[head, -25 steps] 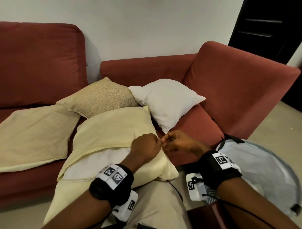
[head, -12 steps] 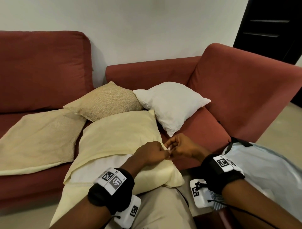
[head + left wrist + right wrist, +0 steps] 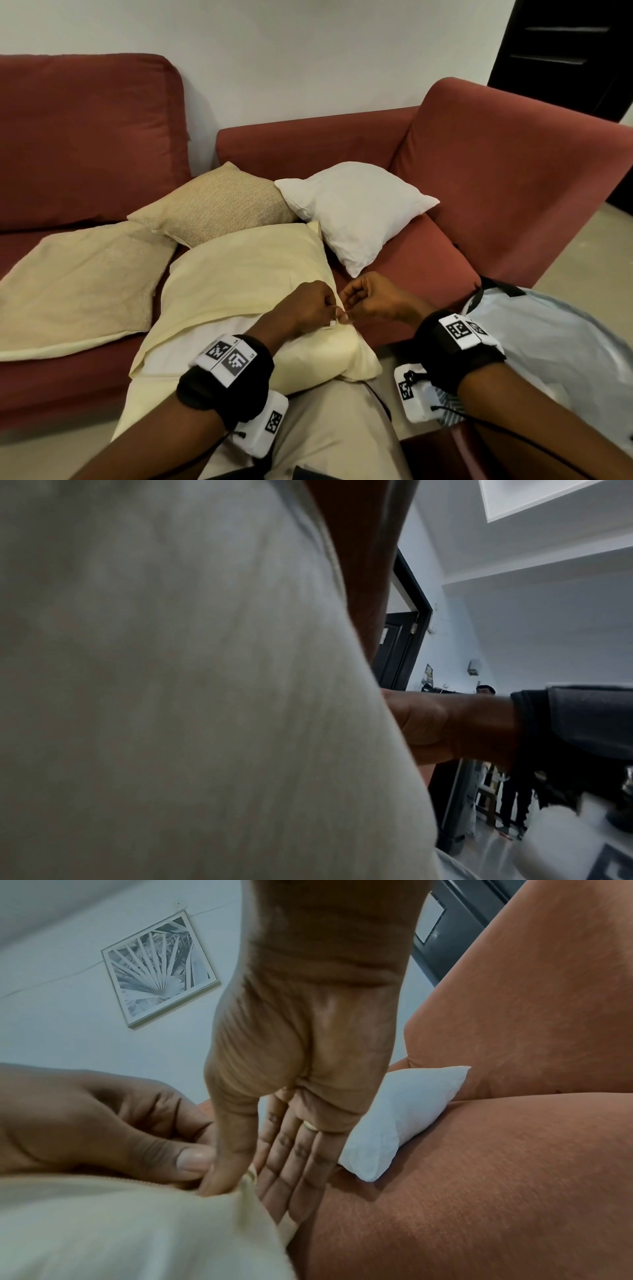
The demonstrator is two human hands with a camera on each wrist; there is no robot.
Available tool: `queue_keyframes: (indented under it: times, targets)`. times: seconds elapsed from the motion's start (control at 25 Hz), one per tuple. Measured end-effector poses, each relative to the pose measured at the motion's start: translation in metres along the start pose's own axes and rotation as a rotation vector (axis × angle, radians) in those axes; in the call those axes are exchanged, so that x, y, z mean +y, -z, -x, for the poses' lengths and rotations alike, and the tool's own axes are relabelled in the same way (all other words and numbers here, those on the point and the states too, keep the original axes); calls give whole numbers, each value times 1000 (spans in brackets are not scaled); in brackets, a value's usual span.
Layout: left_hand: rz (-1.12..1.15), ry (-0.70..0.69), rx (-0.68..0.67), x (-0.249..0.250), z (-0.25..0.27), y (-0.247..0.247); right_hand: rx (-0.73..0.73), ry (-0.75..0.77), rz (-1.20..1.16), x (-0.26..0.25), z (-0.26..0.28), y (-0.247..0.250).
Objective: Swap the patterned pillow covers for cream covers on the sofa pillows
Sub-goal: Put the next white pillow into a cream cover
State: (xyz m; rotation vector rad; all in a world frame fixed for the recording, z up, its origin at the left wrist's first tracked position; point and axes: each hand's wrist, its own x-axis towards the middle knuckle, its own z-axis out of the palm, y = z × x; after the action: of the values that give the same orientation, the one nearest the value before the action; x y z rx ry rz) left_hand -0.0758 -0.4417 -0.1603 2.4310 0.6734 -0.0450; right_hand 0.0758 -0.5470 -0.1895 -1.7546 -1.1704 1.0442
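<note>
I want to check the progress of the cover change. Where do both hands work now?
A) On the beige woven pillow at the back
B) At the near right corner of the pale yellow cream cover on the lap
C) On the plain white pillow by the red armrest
B: the left hand and right hand meet and pinch the corner of the pale yellow cream cover; the plain white pillow and beige woven pillow lie untouched.

Left hand (image 3: 313,305): fingers curled, thumb pinching the cream cover (image 3: 246,274) at its corner. Right hand (image 3: 375,299): touching the left, apparently pinching the same corner.
</note>
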Motion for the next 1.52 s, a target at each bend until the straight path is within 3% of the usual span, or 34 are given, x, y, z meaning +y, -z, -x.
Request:
queue_keyframes:
  times: [0.2,0.44,0.64,0.76,0.88,1.0,1.12,1.4,1.52]
  targets:
    - [-22,-8,67,5,2,0,48,18,-28,-2,-1,-4]
    - [-407,74,164,20,15,-2,33,14,-28,-7,1,5]
    - [-510,157,174,15,45,21,88,-39,-11,4,6,15]
    - [-455,190,164,-4,73,44,126,-29,127,-1,5,11]
    - [-312,154,234,-16,89,51,222,195,492,-33,2,-13]
    - [-196,112,283,-19,92,42,192,415,608,-63,4,-43]
    - [-225,131,325,-22,95,33,165,374,722,-78,4,-53]
    - [-289,189,372,-36,110,38,264,260,613,-74,4,-36]
    - [-257,204,338,-31,108,30,207,305,537,-73,7,-36]
